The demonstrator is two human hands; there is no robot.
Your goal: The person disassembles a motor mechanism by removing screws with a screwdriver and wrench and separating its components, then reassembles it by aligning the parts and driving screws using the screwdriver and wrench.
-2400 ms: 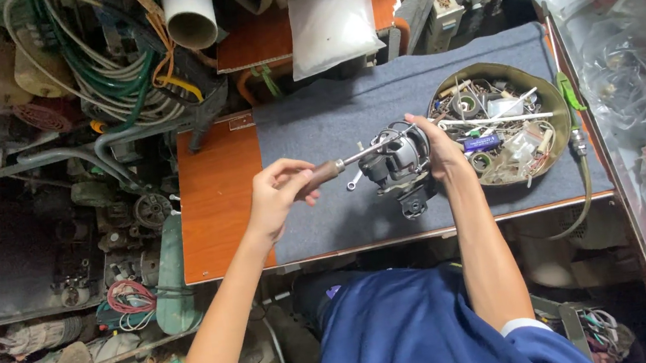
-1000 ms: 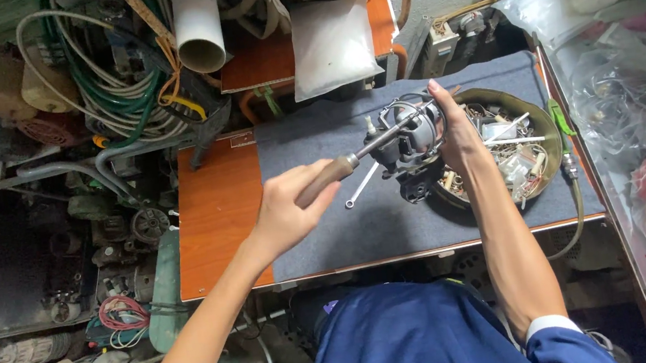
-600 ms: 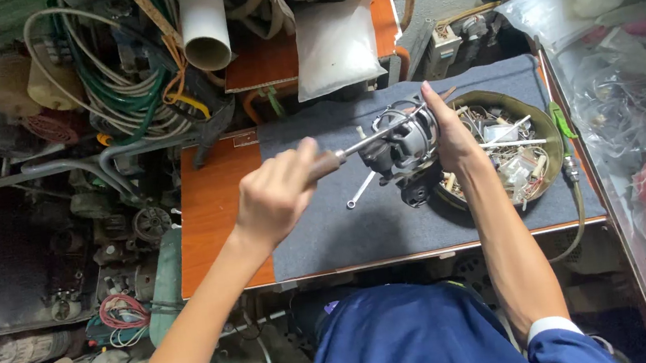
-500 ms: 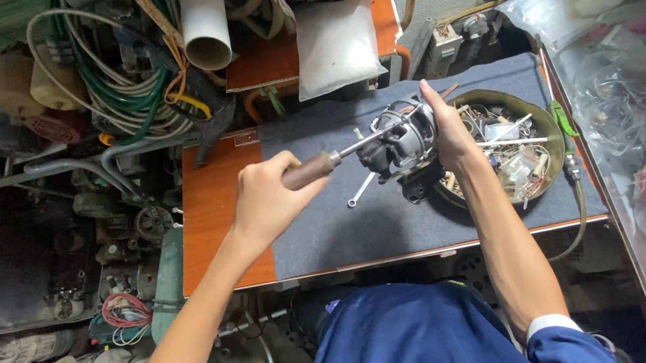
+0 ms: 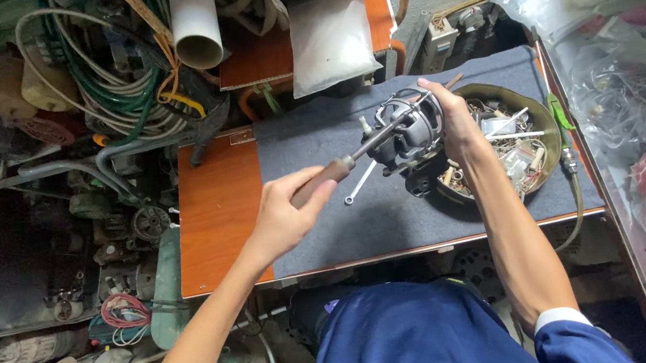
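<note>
My left hand (image 5: 286, 215) grips the brown wooden handle of a long screwdriver (image 5: 353, 160), whose metal shaft reaches up and right into a grey fan motor (image 5: 413, 129). My right hand (image 5: 453, 120) holds that motor from its right side, lifted above the grey mat (image 5: 391, 198) that covers the table. A small spanner (image 5: 359, 184) lies on the mat just under the screwdriver shaft.
A round olive bowl (image 5: 538, 110) full of screws and metal parts sits right of the motor. The orange wooden table (image 5: 216, 211) shows left of the mat. Coiled hoses, a white pipe (image 5: 194, 17) and a white bag (image 5: 330, 37) crowd the back; plastic bags fill the right.
The view has dipped slightly. My left hand has slid the screwdriver handle a little right and turned on it. The motor stays held in my right hand at the same spot.
</note>
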